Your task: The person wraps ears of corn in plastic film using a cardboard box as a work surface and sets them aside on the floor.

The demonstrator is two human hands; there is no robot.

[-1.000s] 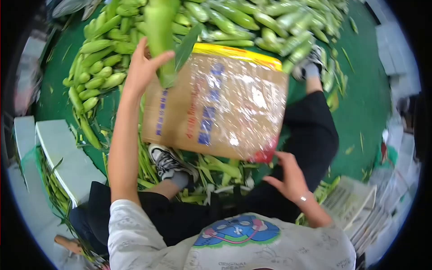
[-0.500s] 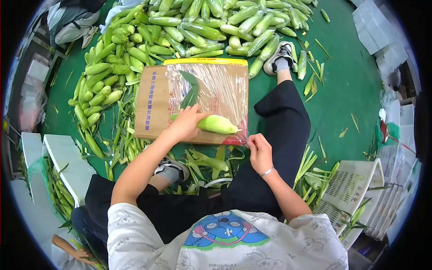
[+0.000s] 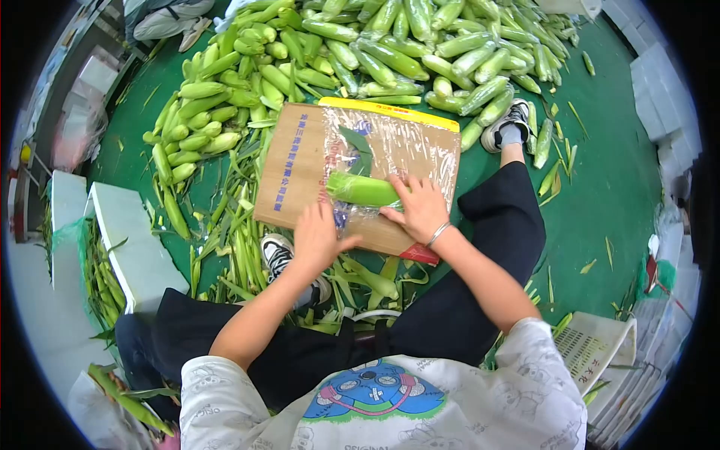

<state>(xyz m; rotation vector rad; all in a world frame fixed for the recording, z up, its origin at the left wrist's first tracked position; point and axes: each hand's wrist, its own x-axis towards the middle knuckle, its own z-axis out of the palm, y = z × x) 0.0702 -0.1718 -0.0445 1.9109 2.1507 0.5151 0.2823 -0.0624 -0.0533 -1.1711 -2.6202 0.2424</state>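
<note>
An ear of corn in a pale green husk (image 3: pixel 365 190) lies across the cardboard box (image 3: pixel 279 176), with clear plastic film over and around it. My right hand (image 3: pixel 421 210) is on the ear's right end, thumb at its lower edge and index finger at its upper edge. My left hand (image 3: pixel 319 232) lies on the cardboard below the ear's left end, fingers stretched and thumb out to the side. A dark green leaf (image 3: pixel 360 150) shows on the film-covered top, above the ear. The palms and the underside of the ear are hidden.
Unwrapped ears of corn (image 3: pixel 201 112) are piled beyond the box at left, film-wrapped ears (image 3: pixel 469 49) at right. Husk strips (image 3: pixel 236 240) litter the green floor. White foam boards (image 3: pixel 142 244) stand at left, a white plastic crate (image 3: pixel 592 345) at right.
My right hand has left the film at the box's lower right corner and come onto the ear. My left hand has let go of the ear. The ear is farther up the box, wrapped in film.
</note>
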